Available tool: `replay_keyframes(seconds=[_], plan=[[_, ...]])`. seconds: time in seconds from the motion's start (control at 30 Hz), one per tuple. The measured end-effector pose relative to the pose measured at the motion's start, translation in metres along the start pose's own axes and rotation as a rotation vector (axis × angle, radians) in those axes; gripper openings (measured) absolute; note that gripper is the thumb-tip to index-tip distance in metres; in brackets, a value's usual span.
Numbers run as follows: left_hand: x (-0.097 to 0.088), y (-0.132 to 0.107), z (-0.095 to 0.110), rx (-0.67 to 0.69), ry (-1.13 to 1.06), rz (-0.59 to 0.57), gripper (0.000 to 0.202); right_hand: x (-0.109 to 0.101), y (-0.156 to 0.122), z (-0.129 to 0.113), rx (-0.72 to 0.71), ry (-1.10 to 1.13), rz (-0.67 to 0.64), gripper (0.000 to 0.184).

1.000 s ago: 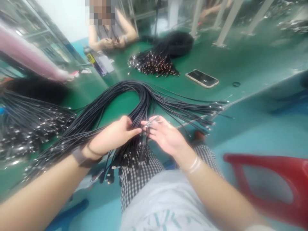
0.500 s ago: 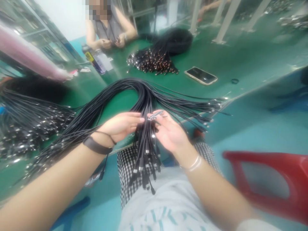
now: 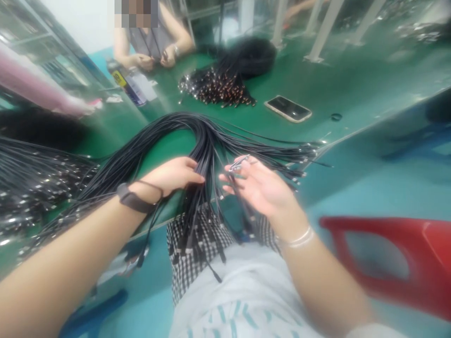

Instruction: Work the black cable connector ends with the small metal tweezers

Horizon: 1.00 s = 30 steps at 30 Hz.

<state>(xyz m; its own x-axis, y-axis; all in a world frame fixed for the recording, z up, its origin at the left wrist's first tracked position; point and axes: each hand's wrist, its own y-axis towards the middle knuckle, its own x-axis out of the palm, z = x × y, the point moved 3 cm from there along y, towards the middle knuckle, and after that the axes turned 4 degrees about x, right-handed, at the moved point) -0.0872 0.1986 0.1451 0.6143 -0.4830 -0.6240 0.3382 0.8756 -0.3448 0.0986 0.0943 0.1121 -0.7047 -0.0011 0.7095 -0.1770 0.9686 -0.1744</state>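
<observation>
A thick bundle of black cables (image 3: 199,138) arches over the table edge, and its connector ends hang over a checked cloth on my lap. My left hand (image 3: 174,174) is closed around the left side of this bundle, thumb across the front. To its right, my right hand (image 3: 262,185) is turned palm up with fingers partly spread. It holds a small silver metal tool (image 3: 239,164) with two thin prongs; its exact kind is blurred. One or more cables hang down by the right fingers, smeared by motion.
More black cables (image 3: 45,178) with metal plugs lie at left, and a coiled bundle (image 3: 246,61) lies farther back. A phone (image 3: 288,109), a spray can (image 3: 127,83) and a black ring (image 3: 336,117) are on the green table. A co-worker (image 3: 150,42) sits opposite. A red chair (image 3: 387,286) stands right.
My right hand has moved right, away from the bundle, with the metal tool and some cable. My left hand has shifted slightly left and closed on the bundle; the hanging ends have spread apart.
</observation>
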Motion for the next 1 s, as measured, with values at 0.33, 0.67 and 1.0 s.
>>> replay_keyframes(seconds=[0.33, 0.67, 1.0], plan=[[0.042, -0.093, 0.037, 0.338, 0.413, 0.142, 0.031, -0.019, -0.015, 0.003, 0.012, -0.198, -0.062, 0.013], [0.168, -0.085, -0.003, -0.04, -0.855, -0.051, 0.043, -0.023, -0.032, -0.001, 0.042, -0.276, -0.031, 0.01], [0.174, -0.088, 0.003, -0.221, -1.294, -0.167, 0.03, -0.045, -0.046, -0.007, -0.136, -0.505, 0.194, 0.01]])
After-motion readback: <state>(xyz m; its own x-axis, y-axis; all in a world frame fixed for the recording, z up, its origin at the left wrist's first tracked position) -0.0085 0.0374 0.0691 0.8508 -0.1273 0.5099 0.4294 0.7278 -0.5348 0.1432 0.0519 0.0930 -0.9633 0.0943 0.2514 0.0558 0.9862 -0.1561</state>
